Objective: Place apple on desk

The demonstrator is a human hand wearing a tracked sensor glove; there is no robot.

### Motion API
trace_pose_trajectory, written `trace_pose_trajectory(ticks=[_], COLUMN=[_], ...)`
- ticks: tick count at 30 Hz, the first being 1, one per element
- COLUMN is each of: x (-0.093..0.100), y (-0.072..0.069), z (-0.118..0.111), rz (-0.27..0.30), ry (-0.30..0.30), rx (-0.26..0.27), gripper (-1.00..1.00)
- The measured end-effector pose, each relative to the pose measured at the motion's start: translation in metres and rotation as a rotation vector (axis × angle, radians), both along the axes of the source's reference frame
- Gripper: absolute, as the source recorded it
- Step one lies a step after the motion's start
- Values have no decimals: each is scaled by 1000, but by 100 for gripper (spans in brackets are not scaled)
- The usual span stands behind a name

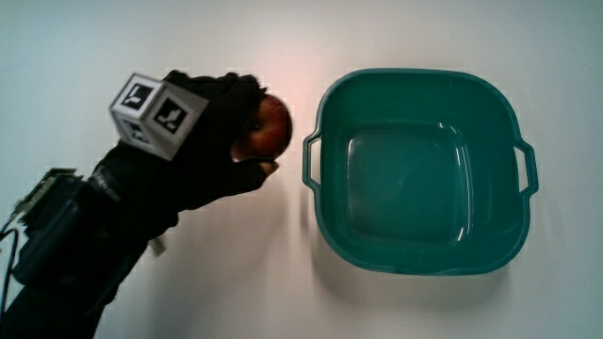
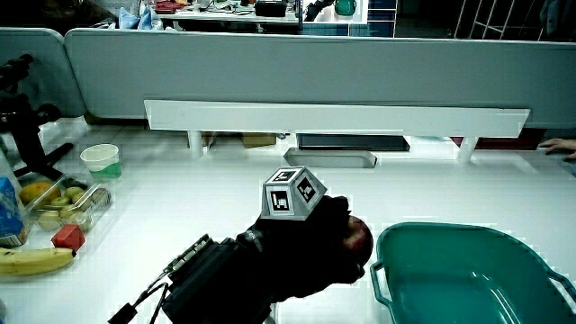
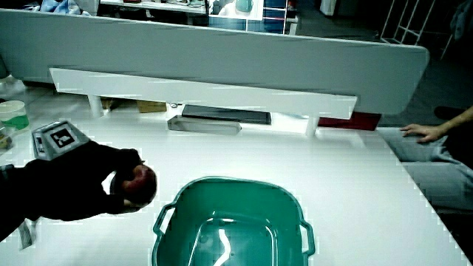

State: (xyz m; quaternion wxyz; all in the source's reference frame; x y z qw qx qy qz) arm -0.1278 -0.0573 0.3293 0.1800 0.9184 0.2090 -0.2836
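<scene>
A red apple [image 1: 268, 127] sits in the grasp of the gloved hand [image 1: 212, 132], whose fingers curl around it. The hand, with a patterned cube [image 1: 158, 113] on its back, is over the white desk [image 1: 236, 273] beside the green basin [image 1: 325, 155], close to one of its handles. In both side views the apple [image 2: 358, 238] [image 3: 140, 183] shows only partly past the black fingers. I cannot tell whether the apple touches the desk. The basin holds nothing.
In a side view a banana [image 2: 31, 260], a tray of fruit [image 2: 58, 202], a small red block [image 2: 67, 237] and a pale cup [image 2: 101, 160] stand together near the table's edge. A white shelf [image 2: 333, 119] runs along the low partition [image 2: 315, 67].
</scene>
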Motion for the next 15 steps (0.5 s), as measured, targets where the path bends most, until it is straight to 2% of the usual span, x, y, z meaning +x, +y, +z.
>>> trace_pose_trajectory(ticks=[1,2,3,4,5,6,7,8,9,10,11,13,14,15], x=[-1,-3,-4,-5,-6,-10,-10,-14,-15,-14,-15,-18,-20,-21], y=[2,2,3,4,5,5,6,8,9,11,12,14,16,16], z=[-5,-5,-8,-7,-4,4,3,12,13,12,16,25,29,33], rz=[-9,-18,2,-6,-3,-15,11,-23,-17,15,12,15,10,22], ry=[-83,-117,-167,-189,-198,-191,-209,-214,-220,-248,-252,-222,-237,-220], rx=[-18,-40,-6,-37,-45,-87,-50,-125,-112,-56,-83,-93,-111,-102], gripper=[0,0,0,0,0,0,0,0,0,0,0,0,0,0])
